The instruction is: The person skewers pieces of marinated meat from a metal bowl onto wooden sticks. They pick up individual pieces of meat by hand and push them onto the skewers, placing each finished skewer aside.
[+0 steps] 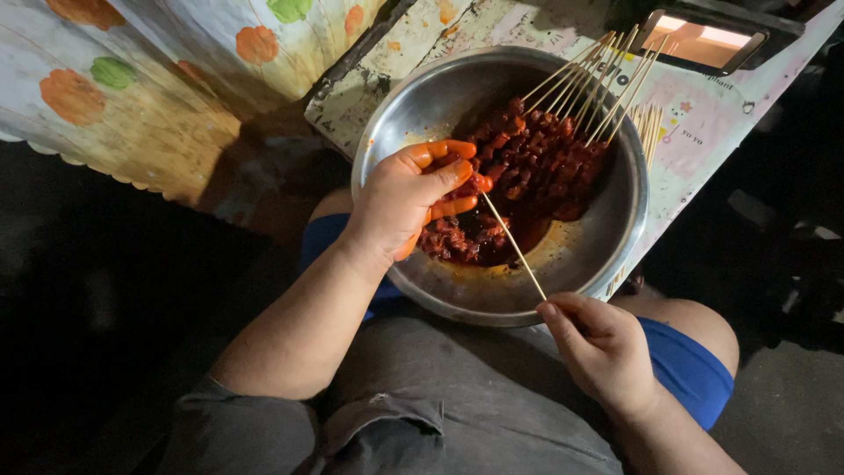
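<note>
a bowl [607,255] is sitting at the centre, its far side resting on the tabletop [703,123] and its near rim overhanging the person's lap. meat pieces [527,176] are lying in the bowl, with a bundle of skewers [598,75] leaning over its rim at 1 o'clock. the left hand [404,198] is reaching into the bowl from 9 o'clock, its fingers [453,176] touching the meat. the right hand [602,343] is sitting outside the rim at 5 o'clock, with a single skewer [514,249] slanting from it toward the left fingers. a phone [699,40] is lying on the tabletop beyond the bundle at 1 o'clock.

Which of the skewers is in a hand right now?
The single bare skewer crossing the bowl's near side, pinched by the right hand; the others lean bundled on the far rim.
</note>
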